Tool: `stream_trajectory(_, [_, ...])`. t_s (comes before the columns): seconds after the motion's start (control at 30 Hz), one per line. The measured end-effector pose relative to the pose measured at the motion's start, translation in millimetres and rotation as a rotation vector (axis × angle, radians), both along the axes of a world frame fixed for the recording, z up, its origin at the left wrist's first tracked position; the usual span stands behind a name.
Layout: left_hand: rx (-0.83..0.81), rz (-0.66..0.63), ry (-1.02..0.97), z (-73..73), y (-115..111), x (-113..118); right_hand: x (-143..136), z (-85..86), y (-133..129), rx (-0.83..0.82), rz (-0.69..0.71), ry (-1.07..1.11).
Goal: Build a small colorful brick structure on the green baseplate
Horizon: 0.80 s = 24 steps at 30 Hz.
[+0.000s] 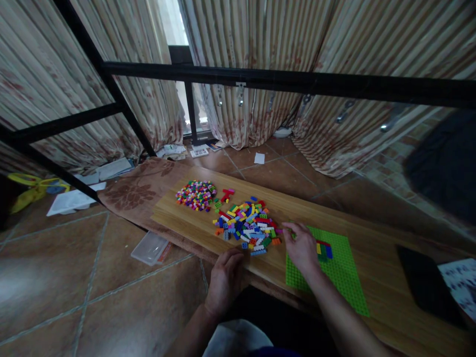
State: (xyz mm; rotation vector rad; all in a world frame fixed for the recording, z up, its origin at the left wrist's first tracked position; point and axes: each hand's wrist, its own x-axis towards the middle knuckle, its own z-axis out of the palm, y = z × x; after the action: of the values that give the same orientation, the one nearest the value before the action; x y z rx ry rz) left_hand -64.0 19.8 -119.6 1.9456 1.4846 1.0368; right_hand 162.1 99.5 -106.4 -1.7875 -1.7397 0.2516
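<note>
My right hand (302, 250) reaches over the left edge of the green baseplate (344, 277). Its thumb and fingers are pinched on a magenta brick (279, 231) at the right side of a heap of mixed toy bricks (245, 225). On the baseplate, partly behind my right wrist, sits a small build of red, yellow, blue and green bricks (323, 251). My left hand (225, 280) rests at the near edge of the wooden board (308, 206), fingers curled in, with nothing visible in them. Just beyond it lies a light blue brick (259, 252).
A pile of tiny coloured pieces (196, 194) lies on the board's left part, near a few red bricks (226, 195). A dark flat tablet-like object (427, 282) lies at the right. A clear plastic container (150, 248) sits on the tiled floor. A black metal frame (267, 77) crosses before the curtains.
</note>
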Motion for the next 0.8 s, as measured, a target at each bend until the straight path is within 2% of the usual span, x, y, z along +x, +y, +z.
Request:
stream_trajectory(0.17, [-0.021, 0.025, 0.048, 2.9, 6.5, 5.1, 6.1, -0.7, -10.4, -0.061, 0.052, -0.003])
stream_trajectory(0.43, [0.016, 0.024, 0.103, 2.0, 11.1, 8.4, -23.5, -3.2, 8.0, -0.025, 0.2, -0.146])
stream_trajectory(0.8, [0.077, 0.011, 0.163, -1.3, 13.4, 7.7, -33.9, -9.1, 12.8, 0.066, 0.213, -0.176])
